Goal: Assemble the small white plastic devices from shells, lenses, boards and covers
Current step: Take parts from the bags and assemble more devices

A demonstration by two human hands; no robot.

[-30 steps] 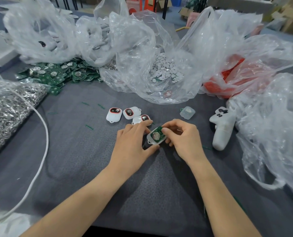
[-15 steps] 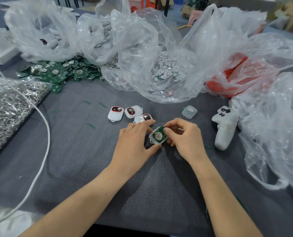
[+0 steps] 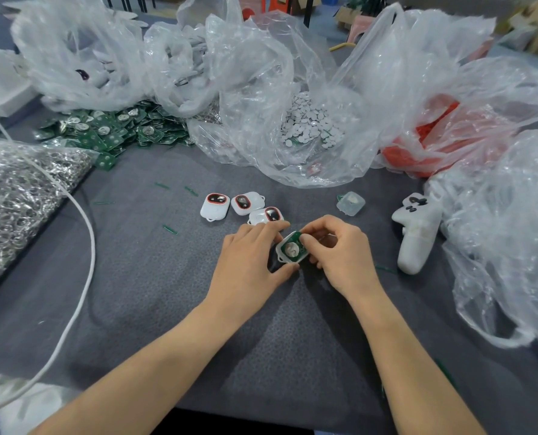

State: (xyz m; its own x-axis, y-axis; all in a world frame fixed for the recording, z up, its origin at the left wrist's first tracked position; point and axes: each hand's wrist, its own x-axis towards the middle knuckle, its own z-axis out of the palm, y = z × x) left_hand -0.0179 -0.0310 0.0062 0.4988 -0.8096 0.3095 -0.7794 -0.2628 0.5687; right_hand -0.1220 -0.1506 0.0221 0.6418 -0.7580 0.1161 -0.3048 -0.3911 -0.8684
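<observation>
Between both hands sits a small white shell [image 3: 291, 251] with a green board and a round silver cell inside, facing up. My left hand [image 3: 252, 262] grips its left and lower edges with thumb and fingers. My right hand [image 3: 339, 255] pinches its right edge, thumb on the board. Three assembled white devices with red-rimmed dark lenses [image 3: 215, 205] [image 3: 246, 202] [image 3: 267, 215] lie just beyond my left hand. A clear cover [image 3: 351, 203] rests further right on the grey table [image 3: 135, 262].
A pile of green boards [image 3: 110, 128] lies at back left, a bag of white discs [image 3: 308, 127] at back centre, a bag of red parts [image 3: 430, 142] at right. A white handheld tool [image 3: 416, 233] lies right. Metal rings in a bag [image 3: 16, 196] and a white cable [image 3: 85, 271] are left.
Both hands stay on the shell with the board; the fingers shift only slightly. The view has drifted a little.
</observation>
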